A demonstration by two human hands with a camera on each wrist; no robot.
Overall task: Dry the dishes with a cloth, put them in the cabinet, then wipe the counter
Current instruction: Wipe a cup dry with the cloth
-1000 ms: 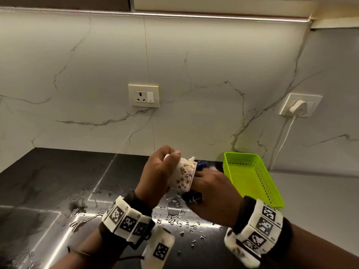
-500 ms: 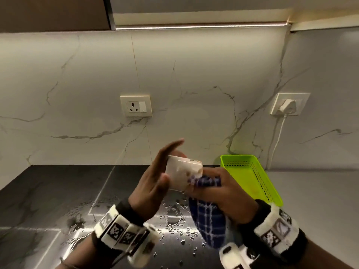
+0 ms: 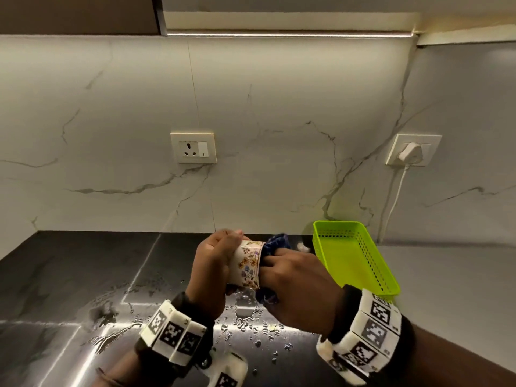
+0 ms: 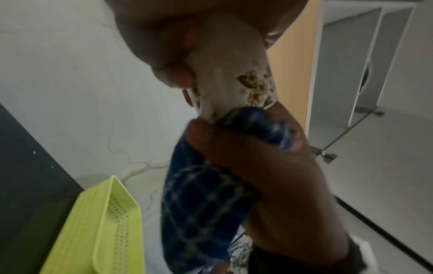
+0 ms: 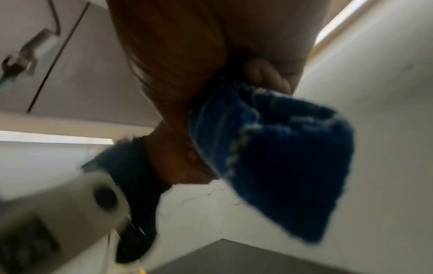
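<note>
A white cup with a flower pattern [image 3: 247,265] lies on its side in the air above the dark counter [image 3: 69,269], its mouth to the right. My left hand [image 3: 215,261] grips its base end. My right hand [image 3: 296,280] holds a blue checked cloth [image 3: 276,243] and pushes it into the cup's mouth. The left wrist view shows the cup [image 4: 234,70], the cloth [image 4: 206,204] bunched at its rim, and the right hand [image 4: 269,163] round the cloth. In the blurred right wrist view the cloth [image 5: 281,157] hangs from my fingers.
A lime-green perforated basket [image 3: 351,258] stands on the counter at the right, by the wall. Water drops [image 3: 251,328] lie on the counter under my hands. Two wall sockets [image 3: 193,148] sit on the marble backsplash; the right one [image 3: 413,153] has a plug and cord. Cabinet underside [image 3: 78,15] is overhead.
My left hand has closed round the cup again after opening flat against it. The cloth, which hung loose below the cup, is now pushed into the cup's mouth.
</note>
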